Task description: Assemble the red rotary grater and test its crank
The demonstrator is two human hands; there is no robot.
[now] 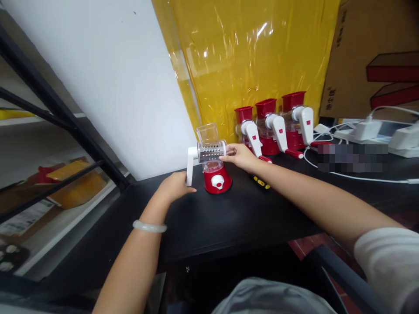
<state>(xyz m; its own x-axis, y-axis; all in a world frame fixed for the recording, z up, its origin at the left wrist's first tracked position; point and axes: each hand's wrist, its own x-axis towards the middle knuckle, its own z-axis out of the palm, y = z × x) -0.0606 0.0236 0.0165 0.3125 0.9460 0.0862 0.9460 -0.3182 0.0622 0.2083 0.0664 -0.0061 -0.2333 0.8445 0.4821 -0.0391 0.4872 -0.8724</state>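
Note:
A rotary drum grater (212, 181) with a red base and a clear body stands upright on the black table. Its perforated metal drum (209, 152) lies sideways in the body, under a clear hopper (207, 132). My left hand (175, 186) is closed at the lower end of the white crank (190, 165), on the grater's left side; the grip itself is hidden by the fingers. At the opposite end, my right hand (241, 155) pinches the white-rimmed end of the drum with thumb and fingers.
Several similar items are near: three red-and-white graters (271, 131) stand to the right. A black-and-yellow object (261, 182) lies under my right forearm. White cables and a power strip (363, 131) sit farther right, before a cardboard box (369, 43). A metal-framed shelf (55, 104) stands left.

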